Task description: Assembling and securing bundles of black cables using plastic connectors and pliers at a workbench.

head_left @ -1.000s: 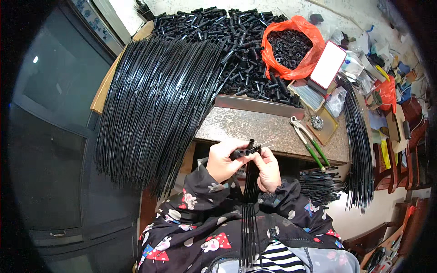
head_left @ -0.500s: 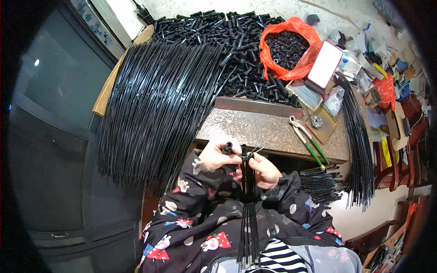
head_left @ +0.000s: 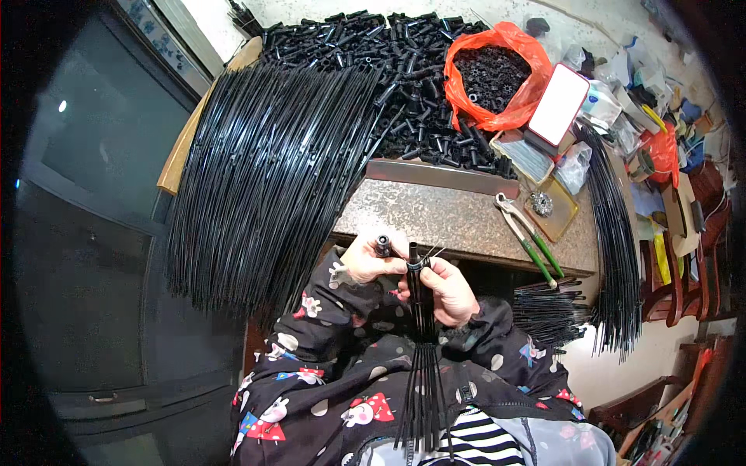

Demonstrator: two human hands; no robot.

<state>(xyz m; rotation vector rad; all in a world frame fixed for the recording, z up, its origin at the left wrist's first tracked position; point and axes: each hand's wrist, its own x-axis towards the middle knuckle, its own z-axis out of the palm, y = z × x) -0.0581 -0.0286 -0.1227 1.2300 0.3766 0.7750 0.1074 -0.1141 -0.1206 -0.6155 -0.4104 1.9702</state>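
Observation:
In front of my chest hangs a bundle of thin black ribs, seemingly an umbrella frame (head_left: pixel 420 311), its lower ends spread over my clothing. My left hand (head_left: pixel 368 259) is closed, pinching the frame's collar from the left. A short black plastic tube (head_left: pixel 382 245) is also tucked in that hand, its open end facing up. On the other side, my right hand (head_left: pixel 452 292) has thumb and fingers pressed together at the collar. Thin wire ends (head_left: pixel 437 252) stick out above these fingers. The fingertips behind the bundle are partly hidden.
A broad stack of black ribs (head_left: pixel 272 186) covers the table's left side. Behind lie heaped black tubes (head_left: pixel 420 85) and a red bag (head_left: pixel 509 120) of small black parts. Green-handled pincers (head_left: pixel 531 242), a wire coil (head_left: pixel 541 203) and a phone (head_left: pixel 558 105) are at right.
The frame's lower ribs have fanned wider and swung slightly left. My left hand and its tube have shifted a little up and left; both hands keep their hold at the collar.

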